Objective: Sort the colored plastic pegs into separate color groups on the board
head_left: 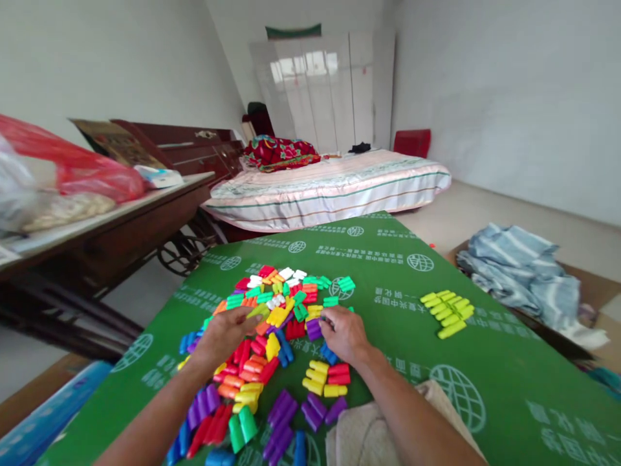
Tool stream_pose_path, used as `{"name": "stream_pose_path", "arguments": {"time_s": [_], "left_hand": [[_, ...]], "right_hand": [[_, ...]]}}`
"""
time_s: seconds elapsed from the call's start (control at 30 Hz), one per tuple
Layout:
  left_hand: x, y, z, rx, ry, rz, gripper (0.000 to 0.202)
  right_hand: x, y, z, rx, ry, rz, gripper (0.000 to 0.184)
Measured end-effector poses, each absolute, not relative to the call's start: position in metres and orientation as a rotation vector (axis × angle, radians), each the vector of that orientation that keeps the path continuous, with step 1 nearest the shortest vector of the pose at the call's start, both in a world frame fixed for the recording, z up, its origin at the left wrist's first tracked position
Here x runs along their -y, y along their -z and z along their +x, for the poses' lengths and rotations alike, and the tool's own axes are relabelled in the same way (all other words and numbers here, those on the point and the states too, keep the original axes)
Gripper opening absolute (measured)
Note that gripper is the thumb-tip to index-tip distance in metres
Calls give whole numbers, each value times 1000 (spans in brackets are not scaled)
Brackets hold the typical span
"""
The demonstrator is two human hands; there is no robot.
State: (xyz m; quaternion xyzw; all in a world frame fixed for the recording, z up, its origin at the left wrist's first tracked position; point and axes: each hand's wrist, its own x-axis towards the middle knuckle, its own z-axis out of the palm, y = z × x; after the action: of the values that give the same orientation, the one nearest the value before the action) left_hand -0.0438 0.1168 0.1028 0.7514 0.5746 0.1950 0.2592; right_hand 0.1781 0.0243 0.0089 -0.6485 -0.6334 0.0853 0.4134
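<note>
A heap of colored plastic pieces, shaped like joined finger-like tubes, is spread over the green board. At the heap's upper middle, my left hand pinches a lime-green piece between thumb and fingertips. My right hand is at the heap's right side with its fingers curled together. Beside its fingertips lie a purple piece and a yellow piece; whether it grips anything is hidden. Apart from the heap, several lime-green pieces lie grouped on the right.
A beige cloth lies under my right forearm. On the left stands a sewing-machine table with a red plastic bag. A bed is beyond the board, and folded blue fabric lies at the right.
</note>
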Motion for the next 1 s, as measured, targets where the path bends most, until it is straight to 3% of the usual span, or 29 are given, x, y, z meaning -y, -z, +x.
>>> {"name": "stream_pose_path", "arguments": {"time_s": [0.1,0.2,0.4,0.7,1.0], "left_hand": [[-98,-95,-23,-1399,-590,1702,64],[-88,-85,-4,-1393,-552,1603,72],[-77,-78,23,-1284,-473,1540,70],[-76,-79,32,-1150,-489,1805,52],[-83,-80,35,-1187,-308,2255,43]], "right_hand": [[-24,-10,177,1590,-266,-1574,13],[-25,-11,176,1534,-386,-1478,18],[-25,-17,176,1404,-762,-1172,37],[-34,-15,181,1074,-1115,-1035,36],[-32,-23,190,1021,-1215,-1049,34]]}}
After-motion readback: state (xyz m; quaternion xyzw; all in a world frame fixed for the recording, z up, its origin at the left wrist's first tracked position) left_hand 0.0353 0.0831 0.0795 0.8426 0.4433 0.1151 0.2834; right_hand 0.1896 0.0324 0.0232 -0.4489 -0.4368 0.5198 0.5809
